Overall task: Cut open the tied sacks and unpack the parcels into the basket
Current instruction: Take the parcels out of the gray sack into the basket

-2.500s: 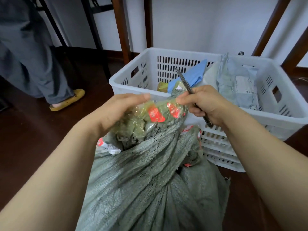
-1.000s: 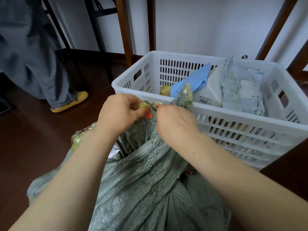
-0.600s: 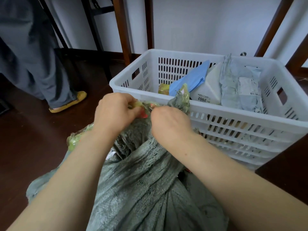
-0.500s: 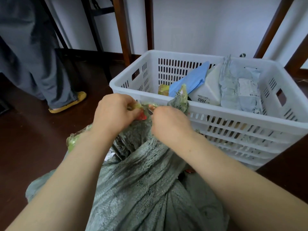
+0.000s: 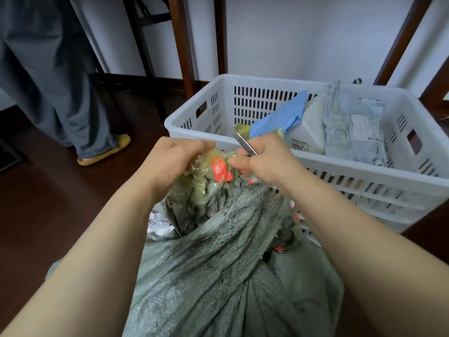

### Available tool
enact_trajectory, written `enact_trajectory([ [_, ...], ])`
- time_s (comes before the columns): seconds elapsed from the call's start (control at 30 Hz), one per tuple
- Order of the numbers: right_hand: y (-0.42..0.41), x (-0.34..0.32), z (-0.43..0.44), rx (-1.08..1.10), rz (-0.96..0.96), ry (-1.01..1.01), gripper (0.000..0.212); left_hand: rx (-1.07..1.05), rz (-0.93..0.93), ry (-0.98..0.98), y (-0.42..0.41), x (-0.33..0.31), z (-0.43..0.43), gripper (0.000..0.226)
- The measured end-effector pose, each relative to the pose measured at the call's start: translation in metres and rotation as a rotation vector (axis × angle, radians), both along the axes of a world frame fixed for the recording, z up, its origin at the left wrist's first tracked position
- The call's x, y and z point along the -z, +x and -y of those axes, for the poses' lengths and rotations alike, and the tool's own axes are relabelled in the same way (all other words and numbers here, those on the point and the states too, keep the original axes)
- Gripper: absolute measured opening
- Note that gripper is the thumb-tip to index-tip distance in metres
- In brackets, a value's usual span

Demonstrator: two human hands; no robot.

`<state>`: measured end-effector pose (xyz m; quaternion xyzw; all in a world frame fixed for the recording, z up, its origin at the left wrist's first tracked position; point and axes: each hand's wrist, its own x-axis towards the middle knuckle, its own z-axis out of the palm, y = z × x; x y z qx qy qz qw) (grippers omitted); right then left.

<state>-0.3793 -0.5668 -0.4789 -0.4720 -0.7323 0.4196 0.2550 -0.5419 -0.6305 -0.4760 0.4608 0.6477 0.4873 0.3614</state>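
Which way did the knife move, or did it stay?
Yes. The knife in the right hand swung up: its blade now crosses the near rim of the basket; before, it was hidden.

Sack (image 5: pixel 218 276), lower centre: coarse woven fabric, grey-green, matt, fraying at the neck. Wrapping (image 5: pixel 209 166) round the neck: clear plastic film, glossy, crumpled, bearing a red label. Cutter (image 5: pixel 243 142): bare metal, dull sheen. Basket (image 5: pixel 315 166), upper right: white moulded plastic, smooth. Grey parcel (image 5: pixel 345 127) inside: creased plastic film. Blue parcel (image 5: pixel 281 117): smooth, matt. Floor (image 5: pixel 48 203), left: dark, wood by the look, slight gloss.
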Motion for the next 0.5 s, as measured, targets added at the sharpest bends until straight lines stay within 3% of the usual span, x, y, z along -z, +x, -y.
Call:
enact_trajectory([
  [0.17,0.005,-0.005,-0.002,-0.029,0.034,-0.052,0.012,0.133,0.049,-0.095,-0.003,0.001,0.005,0.019],
  [0.3,0.008,-0.001,-0.002,-0.059,0.136,-0.045,0.014,0.327,-0.103,-0.234,-0.002,0.001,0.004,0.030],
  [0.5,0.007,0.001,0.000,-0.015,0.130,-0.053,0.024,0.095,-0.308,-0.102,0.013,0.017,-0.007,0.005],
])
